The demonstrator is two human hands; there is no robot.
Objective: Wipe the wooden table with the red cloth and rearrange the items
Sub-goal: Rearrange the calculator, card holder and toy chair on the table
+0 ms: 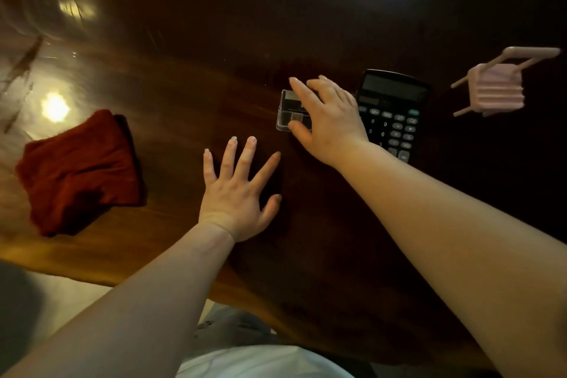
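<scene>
The red cloth (78, 172) lies folded on the left of the dark wooden table (190, 77). My left hand (237, 193) rests flat on the table with its fingers spread, a hand's width right of the cloth, holding nothing. My right hand (326, 120) lies over a small clear plastic box (290, 110), thumb at its near edge and fingers over its far edge. A black calculator (394, 113) lies just right of that hand.
A pink miniature chair (497, 86) lies tipped on its side at the far right. Bright lamp reflections shine on the table's left part. The table's near edge runs diagonally from lower left toward bottom right, above my lap.
</scene>
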